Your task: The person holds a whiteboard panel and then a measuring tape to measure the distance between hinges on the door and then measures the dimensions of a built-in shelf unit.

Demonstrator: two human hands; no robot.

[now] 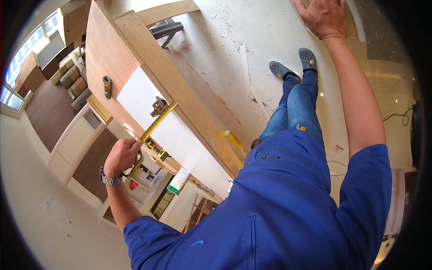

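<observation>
My left hand point(122, 155) is closed at the left, gripping a tape measure. Its yellow blade point(157, 122) stretches over a white panel point(189, 141) to the panel's long edge; the fingers hide much of the grip. A curved dark and tan part shows below those fingers. Beside the blade's far end sits a small brownish metal fitting point(159, 107), kind unclear. Up at the top right, my right hand point(325, 19) reaches out, thumb apart from the fingers, holding nothing that I can see. The picture's top edge cuts off its fingertips.
The panel lies on a long wooden bench point(112, 58). A rolled piece point(107, 87), a yellow-and-black tool point(156, 150) and a white-green can point(179, 181) are nearby. A dark stand point(166, 30) and scrap strips point(245, 67) lie on the floor near my clogs point(308, 59).
</observation>
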